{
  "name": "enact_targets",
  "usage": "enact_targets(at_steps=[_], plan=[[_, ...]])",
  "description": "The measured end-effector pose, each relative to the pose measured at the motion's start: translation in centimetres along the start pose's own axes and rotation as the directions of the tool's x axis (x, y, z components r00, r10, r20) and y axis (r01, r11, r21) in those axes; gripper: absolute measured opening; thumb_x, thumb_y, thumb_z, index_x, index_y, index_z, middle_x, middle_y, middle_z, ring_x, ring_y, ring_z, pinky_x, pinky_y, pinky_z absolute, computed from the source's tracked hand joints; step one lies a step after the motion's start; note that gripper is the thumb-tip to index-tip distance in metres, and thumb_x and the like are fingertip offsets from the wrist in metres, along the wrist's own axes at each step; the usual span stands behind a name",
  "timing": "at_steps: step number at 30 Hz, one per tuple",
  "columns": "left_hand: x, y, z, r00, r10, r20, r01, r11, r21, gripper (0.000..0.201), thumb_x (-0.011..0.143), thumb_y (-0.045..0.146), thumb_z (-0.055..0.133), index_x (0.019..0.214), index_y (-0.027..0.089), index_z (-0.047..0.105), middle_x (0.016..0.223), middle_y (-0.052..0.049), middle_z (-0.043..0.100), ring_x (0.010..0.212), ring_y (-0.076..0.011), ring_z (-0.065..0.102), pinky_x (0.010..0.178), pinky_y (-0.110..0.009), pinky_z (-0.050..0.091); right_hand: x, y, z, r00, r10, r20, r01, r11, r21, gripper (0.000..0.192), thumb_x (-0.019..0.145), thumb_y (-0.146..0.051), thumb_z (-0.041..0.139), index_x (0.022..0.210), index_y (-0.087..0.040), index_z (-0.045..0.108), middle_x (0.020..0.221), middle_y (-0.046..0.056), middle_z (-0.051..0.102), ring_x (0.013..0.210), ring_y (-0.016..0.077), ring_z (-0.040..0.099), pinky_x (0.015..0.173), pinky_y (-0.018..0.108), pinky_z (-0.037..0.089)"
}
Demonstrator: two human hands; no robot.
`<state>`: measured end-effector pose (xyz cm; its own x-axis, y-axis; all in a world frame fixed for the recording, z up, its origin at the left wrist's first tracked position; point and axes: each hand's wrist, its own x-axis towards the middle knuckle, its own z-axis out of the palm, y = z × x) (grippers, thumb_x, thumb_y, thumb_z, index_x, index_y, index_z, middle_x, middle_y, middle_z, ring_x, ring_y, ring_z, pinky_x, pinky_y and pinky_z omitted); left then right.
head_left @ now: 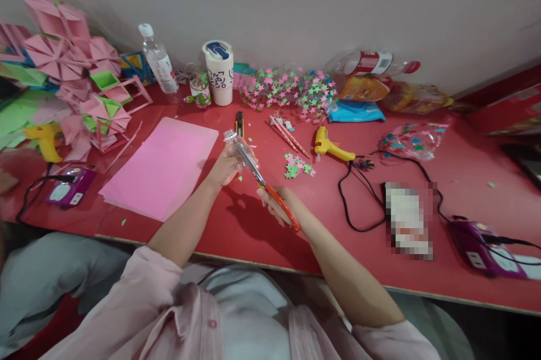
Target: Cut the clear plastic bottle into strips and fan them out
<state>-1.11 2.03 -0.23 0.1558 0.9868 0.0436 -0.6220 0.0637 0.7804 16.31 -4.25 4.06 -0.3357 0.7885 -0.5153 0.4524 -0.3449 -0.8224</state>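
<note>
My left hand (228,164) is closed around a clear plastic bottle top (230,136), whose ridged neck points up and away from me. My right hand (291,198) grips scissors with orange-red handles (282,206). Their metal blades reach up to the plastic in my left hand; whether they are cutting into it I cannot tell. Just beyond the bottle top lies a black box cutter (240,122). Small paper scraps dot the red table around my hands. To the right rests a pile of green and pink paper stars (296,166).
Pink paper sheets (163,168) lie left; a yellow glue gun (332,146) with a black cord lies right. Along the wall stand a water bottle (160,64), a white tumbler (220,75) and star-covered plastic (291,89). Purple power strips (477,247) sit at both sides. Someone's leg (54,287) shows left.
</note>
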Motion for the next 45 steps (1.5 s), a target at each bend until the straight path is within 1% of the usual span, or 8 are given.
enact_targets(at_steps=[10,21,25,28,32,35,40,45], plan=[[-0.2,-0.1,0.4,1.000,0.003,0.008,-0.002,0.999,-0.036,0.042,0.059,0.020,0.083,0.088,0.022,0.054,0.074,0.004,0.065,0.067,-0.0143,0.066,0.077,-0.034,0.055,0.7,0.8,-0.3,0.997,-0.053,0.051,0.054,0.998,-0.016,0.054,0.078,-0.071,0.049,0.064,-0.020,0.047,0.036,-0.010,0.037,0.024,0.0050,0.036,0.030,0.018,0.032],[-0.3,0.0,0.7,1.000,-0.018,-0.016,0.017,1.000,-0.025,0.035,0.061,0.017,0.081,0.084,0.021,0.055,0.074,0.004,0.065,0.066,-0.0142,0.067,0.074,-0.034,0.056,0.1,-0.2,-0.1,1.000,-0.014,-0.001,0.014,0.998,-0.064,0.048,0.079,-0.065,0.054,0.062,-0.021,0.044,0.034,-0.011,0.035,0.023,0.0055,0.034,0.029,0.018,0.028],[-0.2,-0.2,0.5,0.999,0.006,-0.032,-0.008,0.998,-0.060,0.034,0.062,0.013,0.078,0.086,0.022,0.056,0.073,0.004,0.065,0.066,-0.0135,0.066,0.070,-0.030,0.055,0.3,-0.2,-0.1,0.997,-0.048,0.058,0.049,0.998,-0.025,0.049,0.081,-0.067,0.048,0.065,-0.021,0.047,0.035,-0.010,0.037,0.025,0.0062,0.037,0.032,0.019,0.032],[0.3,0.2,-0.2,0.996,0.029,-0.088,-0.040,0.992,-0.122,0.030,0.065,0.013,0.075,0.085,0.022,0.056,0.074,0.004,0.065,0.067,-0.0128,0.065,0.070,-0.029,0.054,0.2,-0.1,-0.2,0.990,-0.068,0.121,0.074,0.996,-0.043,0.050,0.080,-0.068,0.048,0.067,-0.019,0.050,0.038,-0.010,0.039,0.028,0.0065,0.041,0.035,0.019,0.035],[0.8,1.5,-1.1,0.956,0.105,-0.275,-0.160,0.969,-0.186,0.027,0.068,0.009,0.072,0.084,0.022,0.055,0.073,0.006,0.063,0.065,-0.0086,0.063,0.074,-0.026,0.052,-0.2,0.6,-1.0,0.979,-0.128,0.160,0.145,0.984,-0.102,0.047,0.080,-0.065,0.051,0.070,-0.018,0.052,0.045,-0.009,0.043,0.033,0.0062,0.044,0.039,0.020,0.037],[0.8,2.1,-1.4,0.959,0.127,-0.255,-0.182,0.962,-0.206,0.024,0.069,0.010,0.072,0.083,0.021,0.056,0.073,0.005,0.062,0.066,-0.0084,0.062,0.074,-0.025,0.051,-0.4,1.3,-2.3,0.974,-0.182,0.135,0.206,0.961,-0.184,0.045,0.079,-0.062,0.055,0.070,-0.019,0.051,0.048,-0.008,0.041,0.036,0.0063,0.043,0.041,0.020,0.035],[0.8,2.2,-1.6,0.955,0.137,-0.262,-0.192,0.961,-0.199,0.020,0.072,0.013,0.072,0.083,0.021,0.057,0.074,0.005,0.062,0.068,-0.0066,0.062,0.080,-0.025,0.051,-0.3,1.9,-3.8,0.981,-0.105,0.166,0.150,0.944,-0.293,0.045,0.078,-0.063,0.056,0.071,-0.019,0.052,0.048,-0.007,0.043,0.039,0.0084,0.045,0.042,0.022,0.035],[0.8,2.2,-1.4,0.952,0.114,-0.283,-0.179,0.961,-0.212,0.014,0.078,0.018,0.069,0.087,0.022,0.059,0.073,0.004,0.063,0.068,-0.0072,0.062,0.078,-0.024,0.053,-0.1,1.4,-2.9,0.983,-0.079,0.166,0.110,0.976,-0.187,0.047,0.080,-0.065,0.052,0.072,-0.020,0.050,0.045,-0.009,0.040,0.035,0.0072,0.041,0.039,0.021,0.032]])
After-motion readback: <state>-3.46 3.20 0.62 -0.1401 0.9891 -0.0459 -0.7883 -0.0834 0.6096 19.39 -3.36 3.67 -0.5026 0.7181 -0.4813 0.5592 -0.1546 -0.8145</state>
